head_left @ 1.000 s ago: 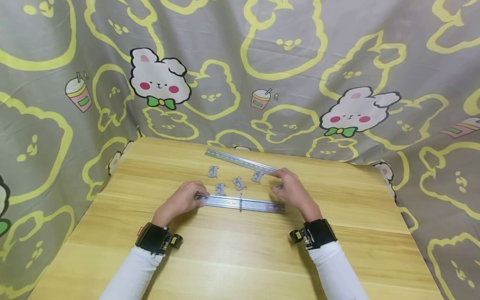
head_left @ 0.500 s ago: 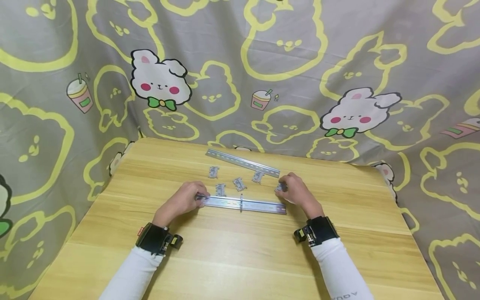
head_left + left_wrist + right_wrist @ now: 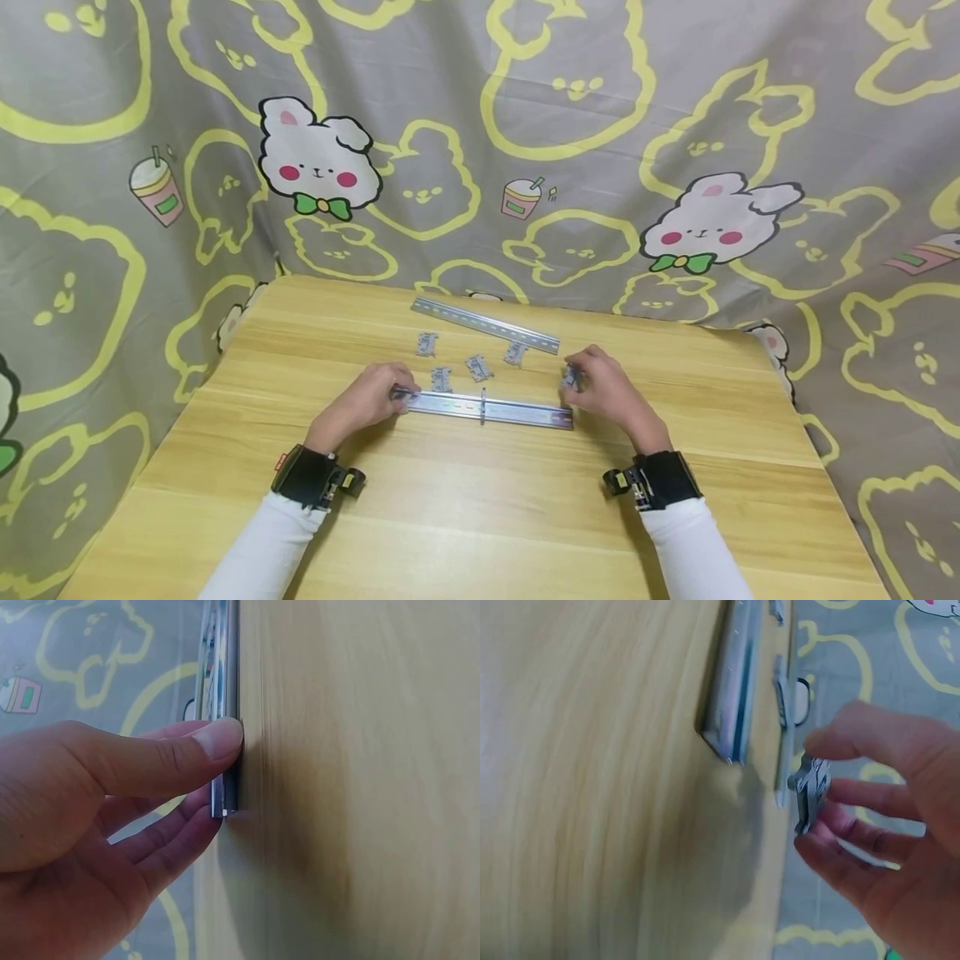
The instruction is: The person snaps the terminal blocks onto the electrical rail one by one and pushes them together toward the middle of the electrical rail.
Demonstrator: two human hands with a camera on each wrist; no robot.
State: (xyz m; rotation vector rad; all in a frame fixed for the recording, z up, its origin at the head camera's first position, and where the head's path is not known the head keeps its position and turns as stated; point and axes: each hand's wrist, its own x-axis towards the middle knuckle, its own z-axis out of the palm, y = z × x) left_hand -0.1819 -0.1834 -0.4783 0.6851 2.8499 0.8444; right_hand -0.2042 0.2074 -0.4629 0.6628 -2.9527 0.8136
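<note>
A slotted metal DIN rail lies across the middle of the table, and a thin grey terminal block stands crosswise on it near mid-length. My left hand grips the rail's left end; in the left wrist view the thumb presses on its near edge, with fingers behind. Past the rail's right end, my right hand pinches another grey terminal block between thumb and fingertips, raised off the table in the right wrist view. Beyond the rail lie several loose grey terminal blocks.
A second DIN rail lies slanted at the back of the wooden table, its right end close to one loose block. A patterned grey curtain hangs behind and along both sides.
My right hand has come off the back rail's right end, picked up the terminal block lying near there, and drawn it slightly right and nearer. The left hand stays on the front rail.
</note>
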